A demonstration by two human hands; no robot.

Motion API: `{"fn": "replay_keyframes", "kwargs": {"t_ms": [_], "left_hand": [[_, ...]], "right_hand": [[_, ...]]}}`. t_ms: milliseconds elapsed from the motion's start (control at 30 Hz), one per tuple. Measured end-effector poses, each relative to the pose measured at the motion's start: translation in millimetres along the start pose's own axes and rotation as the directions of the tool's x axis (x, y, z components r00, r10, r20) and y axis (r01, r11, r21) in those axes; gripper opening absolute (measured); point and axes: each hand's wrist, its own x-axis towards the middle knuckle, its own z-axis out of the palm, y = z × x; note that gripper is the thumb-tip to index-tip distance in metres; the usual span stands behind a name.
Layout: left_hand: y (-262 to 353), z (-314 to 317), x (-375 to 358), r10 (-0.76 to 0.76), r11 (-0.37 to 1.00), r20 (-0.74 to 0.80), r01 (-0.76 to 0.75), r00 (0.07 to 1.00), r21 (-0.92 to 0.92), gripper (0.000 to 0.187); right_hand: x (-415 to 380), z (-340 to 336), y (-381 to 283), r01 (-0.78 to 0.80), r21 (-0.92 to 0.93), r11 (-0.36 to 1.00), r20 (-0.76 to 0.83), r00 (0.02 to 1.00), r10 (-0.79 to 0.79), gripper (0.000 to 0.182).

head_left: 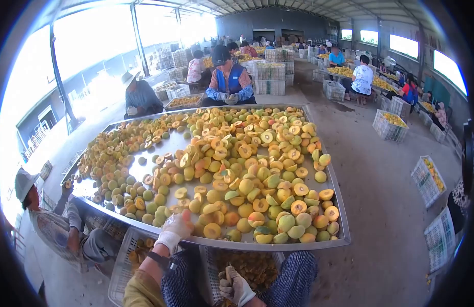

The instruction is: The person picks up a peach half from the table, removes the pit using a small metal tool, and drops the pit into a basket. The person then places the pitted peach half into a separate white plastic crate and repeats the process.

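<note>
A metal-rimmed table [298, 246] bears a heap of whole and halved yellow-green fruit [237, 163]. My left hand [176, 229], in a white glove with a dark band at the wrist, reaches over the table's near edge, its fingers closed around an orange-red fruit [187, 215]. Below the edge, between my knees, my right hand [236, 287] in a soiled glove is closed; what it holds is too small to name. Beneath it stands a crate [212, 266] with brown-orange pieces inside.
Another crate [125, 256] stands by my left leg. One person [58, 225] sits left of the table, two more [229, 82] at its far side. Stacked crates [271, 78], a fruit crate [391, 126] and other workers are farther back; more crates [429, 181] stand right.
</note>
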Motion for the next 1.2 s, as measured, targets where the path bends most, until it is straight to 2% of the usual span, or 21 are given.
{"fn": "replay_keyframes", "kwargs": {"t_ms": [33, 67, 100, 133, 167, 200, 267, 300, 333, 400, 500, 600, 633, 667, 700, 767, 800, 867, 1000, 1133, 1200], "left_hand": [[6.0, 4.0, -6.5, 0.08, 0.992, -0.007, -0.081, 0.997, -0.098, 0.032], [5.6, 9.5, -8.9, 0.135, 0.977, -0.094, -0.148, 0.986, -0.15, 0.032], [3.1, 19.8, -6.2, 0.186, 0.956, -0.184, -0.221, 0.965, -0.194, 0.032], [-0.8, 31.5, -1.2, 0.227, 0.928, -0.273, -0.293, 0.935, -0.231, 0.033], [-9.6, 43.0, 8.8, 0.174, 0.86, -0.281, -0.284, 0.944, -0.424, 0.041], [-6.6, 38.0, 1.4, 0.152, 0.701, -0.241, -0.277, 0.958, -0.657, 0.041], [6.4, 23.5, -31.5, 0.134, 0.239, -0.15, -0.179, 0.98, -0.954, 0.04], [13.4, 21.9, -48.1, 0.21, 0.102, -0.201, -0.226, 0.957, -0.969, 0.048], [23.8, 16.5, -74.4, 0.19, 0.015, -0.13, -0.135, 0.973, -0.991, 0.044], [21.6, 47.4, -91.9, 0.2, -0.041, -0.124, -0.118, 0.972, -0.992, 0.041], [30.7, 73.0, -121.5, 0.171, -0.165, -0.121, -0.093, 0.978, -0.982, 0.039], [47.4, 97.3, -138.3, 0.125, -0.205, -0.181, -0.153, 0.976, -0.967, 0.038], [50.2, 100.7, -143.6, 0.178, -0.312, -0.055, 0.003, 0.983, -0.95, 0.035], [67.9, 81.1, -161.2, 0.186, -0.433, 0.001, 0.083, 0.983, -0.897, 0.033], [70.2, 77.3, -167.5, 0.258, -0.534, -0.018, 0.127, 0.966, -0.836, 0.034], [74.0, 70.2, -173.7, 0.315, -0.537, 0.023, 0.198, 0.949, -0.82, 0.036], [71.3, 73.0, -169.8, 0.279, -0.506, 0.036, 0.179, 0.96, -0.844, 0.036], [68.1, 74.5, -165.5, 0.293, -0.554, -0.031, 0.143, 0.956, -0.82, 0.039], [63.4, 78.1, -161.2, 0.187, -0.509, 0.052, 0.142, 0.981, -0.849, 0.047], [75.9, 74.3, -169.7, 0.095, -0.461, 0.044, 0.083, 0.995, -0.883, 0.051], [77.5, 77.2, -171.0, 0.079, -0.477, 0.031, 0.065, 0.996, -0.877, 0.051]], "right_hand": [[-8.3, 7.7, -0.7, 0.008, -0.044, 0.999, -0.039, 0.999, -0.01, 0.044], [-14.7, 11.9, -1.1, 0.018, -0.088, 0.996, -0.075, 0.997, -0.024, 0.043], [-0.4, -10.0, 6.2, 0.04, -0.078, 0.996, 0.017, 0.999, -0.039, 0.041], [-10.9, -2.8, 4.1, 0.097, -0.159, 0.983, 0.012, 0.995, -0.096, 0.042], [-27.7, 13.6, -1.9, 0.152, -0.24, 0.959, 0.013, 0.988, -0.153, 0.044], [-38.9, 25.7, -6.1, 0.201, -0.317, 0.927, 0.018, 0.978, -0.206, 0.047], [-47.3, 33.7, -9.9, 0.288, -0.431, 0.855, 0.085, 0.957, -0.279, 0.053], [-48.9, 35.8, -9.7, 0.33, -0.486, 0.809, 0.125, 0.943, -0.31, 0.058], [-43.7, 35.4, -5.1, 0.405, -0.488, 0.773, 0.13, 0.91, -0.394, 0.057], [-26.9, 31.5, 3.8, 0.547, -0.487, 0.681, 0.137, 0.818, -0.559, 0.054], [-30.7, 23.2, 0.9, 0.579, -0.719, 0.384, 0.234, 0.723, -0.65, 0.052], [-13.0, 16.3, 5.9, 0.555, -0.754, 0.351, 0.234, 0.726, -0.647, 0.047], [-16.1, 21.6, 9.8, 0.572, -0.779, 0.256, 0.236, 0.646, -0.726, 0.041], [17.3, -3.4, 20.5, 0.632, -0.616, 0.47, 0.146, 0.677, -0.721, 0.037], [2.3, 6.2, 16.0, 0.593, -0.706, 0.387, 0.184, 0.681, -0.708, 0.035], [-6.1, 14.4, 12.0, 0.572, -0.707, 0.416, 0.152, 0.698, -0.7, 0.037], [-2.3, 9.9, 11.4, 0.55, -0.734, 0.398, 0.155, 0.706, -0.691, 0.035], [-25.9, 32.8, 6.1, 0.558, -0.795, 0.236, 0.236, 0.643, -0.728, 0.029], [-22.9, 27.6, 8.9, 0.585, -0.807, 0.081, 0.373, 0.611, -0.698, 0.024], [-15.2, 28.3, 11.8, 0.521, -0.847, 0.107, 0.315, 0.652, -0.689, 0.026], [-12.6, 28.3, 13.0, 0.457, -0.875, 0.157, 0.25, 0.707, -0.662, 0.028]]}}
